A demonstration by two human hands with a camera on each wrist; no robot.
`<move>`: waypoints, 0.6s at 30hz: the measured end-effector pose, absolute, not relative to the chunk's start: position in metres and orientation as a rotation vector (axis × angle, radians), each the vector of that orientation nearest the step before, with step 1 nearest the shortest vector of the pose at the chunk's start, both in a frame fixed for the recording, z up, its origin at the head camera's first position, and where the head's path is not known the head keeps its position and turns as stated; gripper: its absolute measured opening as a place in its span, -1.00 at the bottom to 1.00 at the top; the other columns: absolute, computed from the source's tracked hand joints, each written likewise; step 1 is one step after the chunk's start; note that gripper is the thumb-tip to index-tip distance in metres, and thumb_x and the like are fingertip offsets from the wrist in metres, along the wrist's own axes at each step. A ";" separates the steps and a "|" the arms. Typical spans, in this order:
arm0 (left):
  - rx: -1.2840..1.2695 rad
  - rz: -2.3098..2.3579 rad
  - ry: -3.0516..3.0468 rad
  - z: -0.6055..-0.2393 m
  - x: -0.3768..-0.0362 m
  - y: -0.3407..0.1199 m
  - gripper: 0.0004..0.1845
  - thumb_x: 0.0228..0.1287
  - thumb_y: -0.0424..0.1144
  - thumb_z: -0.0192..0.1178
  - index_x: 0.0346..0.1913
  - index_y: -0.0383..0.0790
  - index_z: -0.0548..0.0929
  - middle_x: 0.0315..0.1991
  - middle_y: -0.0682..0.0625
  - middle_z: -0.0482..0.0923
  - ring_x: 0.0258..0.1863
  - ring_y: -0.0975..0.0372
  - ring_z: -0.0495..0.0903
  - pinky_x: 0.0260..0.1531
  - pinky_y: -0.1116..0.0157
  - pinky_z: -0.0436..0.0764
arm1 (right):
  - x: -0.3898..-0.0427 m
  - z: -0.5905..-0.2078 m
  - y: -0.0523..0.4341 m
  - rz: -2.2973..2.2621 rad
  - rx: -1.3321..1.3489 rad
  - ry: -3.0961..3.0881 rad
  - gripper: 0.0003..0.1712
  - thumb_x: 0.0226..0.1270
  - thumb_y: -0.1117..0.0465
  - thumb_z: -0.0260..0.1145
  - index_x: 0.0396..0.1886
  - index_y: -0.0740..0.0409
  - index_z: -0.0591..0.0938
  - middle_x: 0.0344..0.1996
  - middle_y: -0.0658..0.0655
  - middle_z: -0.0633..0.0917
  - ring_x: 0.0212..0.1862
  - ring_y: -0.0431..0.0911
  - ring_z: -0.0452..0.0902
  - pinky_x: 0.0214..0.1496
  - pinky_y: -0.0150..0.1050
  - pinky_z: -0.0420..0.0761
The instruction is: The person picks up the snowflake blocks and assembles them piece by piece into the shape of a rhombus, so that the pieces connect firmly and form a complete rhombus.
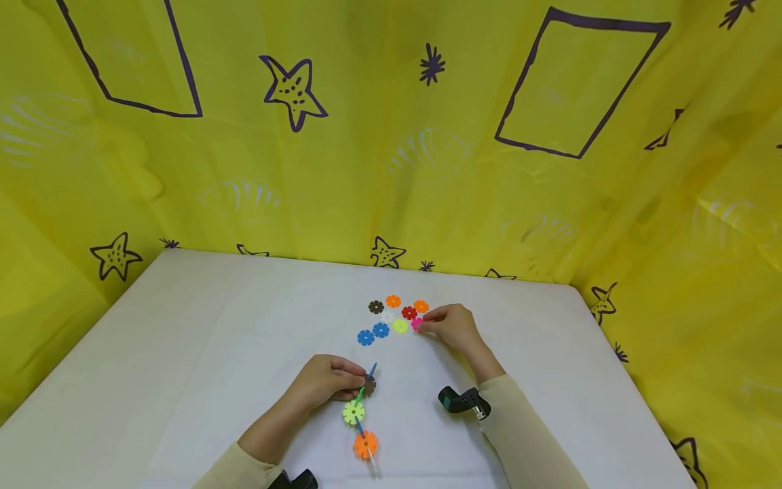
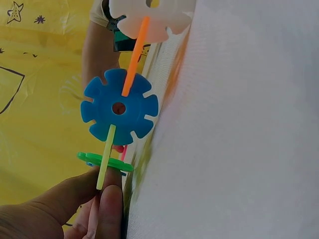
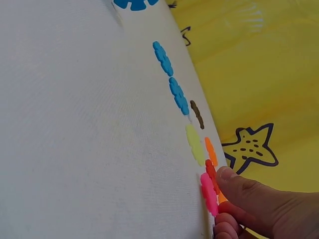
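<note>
My left hand (image 1: 330, 379) pinches a chain of slotted flower-shaped plastic discs by its dark brown disc (image 1: 369, 386). From there the chain runs toward me through a green disc (image 2: 107, 162), a yellow-green disc (image 1: 353, 412), a blue disc (image 2: 118, 105), an orange disc (image 1: 366, 445) and a white disc (image 2: 164, 22). Another blue disc (image 1: 373, 369) stands at the far end. My right hand (image 1: 455, 329) has its thumb and fingers at a pink disc (image 3: 208, 193), gripping its near edge. A red disc (image 1: 409, 313) lies right beside these fingers.
Loose discs lie on the white table (image 1: 244, 305) beyond the chain: two blue discs (image 1: 373, 333), a yellow disc (image 1: 400, 327), a brown disc (image 1: 375, 307), a white disc (image 1: 387, 317) and two orange discs (image 1: 394, 301). A yellow patterned curtain (image 1: 354, 170) borders the table.
</note>
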State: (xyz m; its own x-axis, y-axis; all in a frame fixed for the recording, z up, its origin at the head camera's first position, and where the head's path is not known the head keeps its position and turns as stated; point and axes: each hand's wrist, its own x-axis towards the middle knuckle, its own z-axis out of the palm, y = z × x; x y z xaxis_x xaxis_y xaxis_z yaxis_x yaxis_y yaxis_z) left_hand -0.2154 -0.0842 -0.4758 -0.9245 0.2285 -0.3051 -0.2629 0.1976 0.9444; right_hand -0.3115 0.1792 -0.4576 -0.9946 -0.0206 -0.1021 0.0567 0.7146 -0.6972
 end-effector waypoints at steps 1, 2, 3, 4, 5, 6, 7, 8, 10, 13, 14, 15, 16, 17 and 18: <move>-0.029 1.783 2.093 -0.476 -0.216 -0.084 -0.76 0.14 -0.36 0.40 -0.15 -0.44 0.73 -0.40 -0.12 0.75 -0.53 0.30 0.65 -0.41 0.34 0.72 | -0.312 -0.458 0.179 -1.148 0.029 2.819 -0.72 0.11 0.10 0.54 -0.24 0.16 0.80 -0.25 0.10 0.75 -0.11 -0.01 0.54 -0.10 -0.22 0.57; -0.026 1.790 2.086 -0.476 -0.216 -0.084 -0.76 0.14 -0.37 0.40 -0.15 -0.45 0.72 -0.40 -0.12 0.75 -0.53 0.30 0.65 -0.41 0.34 0.72 | -0.312 -0.459 0.179 -1.149 0.027 2.827 -0.72 0.10 0.10 0.55 -0.25 0.17 0.80 -0.26 0.10 0.75 -0.11 -0.01 0.54 -0.09 -0.21 0.56; -0.023 1.798 2.077 -0.476 -0.216 -0.084 -0.76 0.14 -0.38 0.40 -0.15 -0.46 0.72 -0.40 -0.12 0.75 -0.53 0.30 0.65 -0.40 0.35 0.72 | -0.312 -0.459 0.179 -1.148 0.021 2.839 -0.72 0.08 0.11 0.56 -0.25 0.17 0.80 -0.27 0.09 0.76 -0.12 -0.01 0.55 -0.09 -0.20 0.57; -0.021 1.806 2.070 -0.476 -0.216 -0.085 -0.76 0.14 -0.39 0.39 -0.15 -0.46 0.72 -0.40 -0.12 0.75 -0.53 0.30 0.65 -0.41 0.35 0.72 | -0.312 -0.460 0.178 -1.150 0.016 2.849 -0.71 0.06 0.11 0.57 -0.26 0.18 0.80 -0.29 0.09 0.76 -0.13 -0.01 0.56 -0.09 -0.19 0.57; -0.019 1.813 2.062 -0.476 -0.216 -0.085 -0.76 0.14 -0.40 0.39 -0.14 -0.47 0.71 -0.40 -0.12 0.75 -0.53 0.31 0.65 -0.41 0.35 0.72 | -0.312 -0.460 0.178 -1.154 0.014 2.857 -0.70 0.04 0.11 0.58 -0.27 0.19 0.80 -0.32 0.09 0.76 -0.14 -0.01 0.56 -0.10 -0.19 0.57; -0.017 1.818 2.056 -0.477 -0.216 -0.085 -0.76 0.14 -0.40 0.38 -0.14 -0.48 0.71 -0.40 -0.12 0.75 -0.53 0.31 0.65 -0.41 0.35 0.72 | -0.312 -0.461 0.178 -1.158 0.014 2.865 -0.70 0.02 0.12 0.60 -0.28 0.19 0.79 -0.34 0.09 0.76 -0.16 -0.02 0.57 -0.11 -0.20 0.57; -0.014 1.822 2.051 -0.477 -0.216 -0.085 -0.76 0.14 -0.41 0.38 -0.14 -0.48 0.71 -0.41 -0.12 0.74 -0.53 0.31 0.65 -0.41 0.35 0.72 | -0.312 -0.462 0.177 -1.167 0.017 2.871 -0.69 0.00 0.12 0.61 -0.29 0.20 0.79 -0.36 0.08 0.76 -0.18 -0.03 0.57 -0.12 -0.21 0.57; -0.013 1.822 2.052 -0.477 -0.216 -0.085 -0.76 0.14 -0.40 0.38 -0.14 -0.48 0.71 -0.41 -0.12 0.74 -0.53 0.31 0.65 -0.41 0.35 0.72 | -0.312 -0.462 0.176 -1.175 0.022 2.872 -0.68 -0.02 0.13 0.62 -0.29 0.21 0.79 -0.38 0.08 0.75 -0.20 -0.04 0.57 -0.15 -0.22 0.58; -0.009 1.822 2.052 -0.477 -0.216 -0.085 -0.76 0.14 -0.40 0.38 -0.15 -0.47 0.71 -0.41 -0.11 0.74 -0.53 0.31 0.65 -0.41 0.35 0.72 | -0.312 -0.463 0.175 -1.187 0.036 2.871 -0.67 -0.04 0.14 0.63 -0.29 0.22 0.78 -0.42 0.07 0.74 -0.25 -0.06 0.56 -0.20 -0.26 0.57; -0.008 1.820 2.054 -0.478 -0.216 -0.085 -0.76 0.14 -0.39 0.39 -0.15 -0.46 0.71 -0.42 -0.10 0.74 -0.54 0.31 0.65 -0.41 0.36 0.72 | -0.311 -0.463 0.174 -1.203 0.061 2.861 -0.66 -0.05 0.17 0.64 -0.29 0.23 0.77 -0.44 0.07 0.71 -0.29 -0.07 0.55 -0.26 -0.31 0.56; -0.008 1.819 2.055 -0.478 -0.216 -0.085 -0.76 0.14 -0.39 0.39 -0.15 -0.46 0.71 -0.42 -0.11 0.74 -0.54 0.31 0.65 -0.41 0.36 0.72 | -0.311 -0.464 0.173 -1.202 0.064 2.860 -0.67 -0.05 0.17 0.63 -0.29 0.23 0.77 -0.44 0.08 0.71 -0.30 -0.07 0.54 -0.27 -0.32 0.56; -0.008 1.818 2.056 -0.478 -0.216 -0.085 -0.76 0.14 -0.39 0.39 -0.15 -0.47 0.71 -0.42 -0.11 0.74 -0.54 0.31 0.65 -0.41 0.36 0.72 | -0.311 -0.464 0.173 -1.202 0.067 2.860 -0.67 -0.04 0.18 0.63 -0.28 0.24 0.76 -0.43 0.08 0.70 -0.30 -0.07 0.54 -0.28 -0.32 0.56; -0.009 1.816 2.057 -0.478 -0.216 -0.085 -0.76 0.14 -0.39 0.39 -0.15 -0.46 0.71 -0.42 -0.11 0.74 -0.54 0.31 0.65 -0.42 0.36 0.72 | -0.311 -0.464 0.173 -1.204 0.072 2.858 -0.67 -0.04 0.18 0.63 -0.28 0.25 0.76 -0.42 0.09 0.70 -0.30 -0.07 0.54 -0.28 -0.32 0.56; -0.011 1.815 2.057 -0.478 -0.216 -0.085 -0.76 0.14 -0.40 0.39 -0.15 -0.47 0.71 -0.42 -0.11 0.74 -0.54 0.31 0.65 -0.42 0.36 0.72 | -0.311 -0.464 0.173 -1.206 0.077 2.857 -0.66 -0.04 0.19 0.63 -0.28 0.25 0.75 -0.42 0.10 0.70 -0.30 -0.07 0.54 -0.28 -0.32 0.56; -0.012 1.814 2.057 -0.478 -0.215 -0.085 -0.76 0.14 -0.40 0.39 -0.15 -0.47 0.71 -0.42 -0.11 0.74 -0.54 0.31 0.65 -0.42 0.36 0.72 | -0.311 -0.464 0.173 -1.209 0.085 2.856 -0.66 -0.04 0.19 0.63 -0.28 0.25 0.75 -0.41 0.10 0.70 -0.30 -0.06 0.54 -0.28 -0.32 0.57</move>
